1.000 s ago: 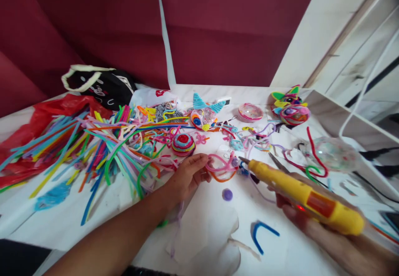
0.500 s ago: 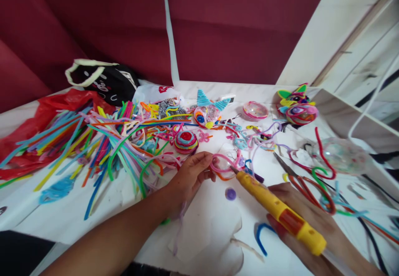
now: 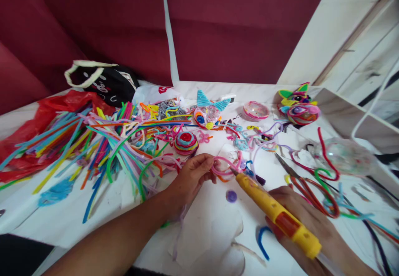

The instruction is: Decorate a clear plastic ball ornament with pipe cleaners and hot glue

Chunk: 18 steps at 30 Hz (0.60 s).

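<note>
My left hand (image 3: 191, 176) pinches a pink pipe-cleaner loop piece (image 3: 225, 166) lying on the white table (image 3: 205, 222). My right hand (image 3: 307, 222) grips a yellow glue pen (image 3: 274, 211) with a red band, and its tip touches the right side of the pink loop. A small purple coil (image 3: 231, 195) lies just below the loop. A bent blue pipe cleaner (image 3: 262, 238) lies near my right hand.
A big heap of coloured pipe cleaners (image 3: 102, 143) on a red plastic bag (image 3: 46, 109) fills the left. A black bag (image 3: 102, 82) sits behind. Striped dome (image 3: 185, 141), decorated balls (image 3: 299, 109), a clear ball (image 3: 346, 155) and scissors (image 3: 285, 168) lie around.
My right hand brought the glue pen left and down until its tip reached the pink loop. My left hand has kept its pinch on the loop.
</note>
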Available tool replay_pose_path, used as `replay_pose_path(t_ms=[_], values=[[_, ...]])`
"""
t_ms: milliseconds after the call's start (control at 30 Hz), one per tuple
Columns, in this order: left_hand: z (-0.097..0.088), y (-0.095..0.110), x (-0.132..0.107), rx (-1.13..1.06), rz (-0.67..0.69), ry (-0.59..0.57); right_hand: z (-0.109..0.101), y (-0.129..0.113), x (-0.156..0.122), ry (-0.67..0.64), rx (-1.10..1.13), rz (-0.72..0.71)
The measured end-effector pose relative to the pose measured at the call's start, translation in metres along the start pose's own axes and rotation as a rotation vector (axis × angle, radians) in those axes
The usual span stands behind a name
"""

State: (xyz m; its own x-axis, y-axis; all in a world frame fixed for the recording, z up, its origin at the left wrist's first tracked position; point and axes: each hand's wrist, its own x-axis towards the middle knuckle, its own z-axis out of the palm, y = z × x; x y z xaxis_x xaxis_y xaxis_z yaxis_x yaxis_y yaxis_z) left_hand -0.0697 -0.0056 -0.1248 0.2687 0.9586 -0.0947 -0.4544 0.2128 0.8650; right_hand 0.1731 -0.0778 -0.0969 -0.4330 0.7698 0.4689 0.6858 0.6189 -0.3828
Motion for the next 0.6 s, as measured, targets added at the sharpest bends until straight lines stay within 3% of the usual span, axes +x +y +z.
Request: replay_pose_path(t_ms=[600], values=[[0.0005, -0.0004, 0.001, 0.028, 0.01, 0.001, -0.0024, -0.0006, 0.0014, -0.026, 0.161, 0.011]])
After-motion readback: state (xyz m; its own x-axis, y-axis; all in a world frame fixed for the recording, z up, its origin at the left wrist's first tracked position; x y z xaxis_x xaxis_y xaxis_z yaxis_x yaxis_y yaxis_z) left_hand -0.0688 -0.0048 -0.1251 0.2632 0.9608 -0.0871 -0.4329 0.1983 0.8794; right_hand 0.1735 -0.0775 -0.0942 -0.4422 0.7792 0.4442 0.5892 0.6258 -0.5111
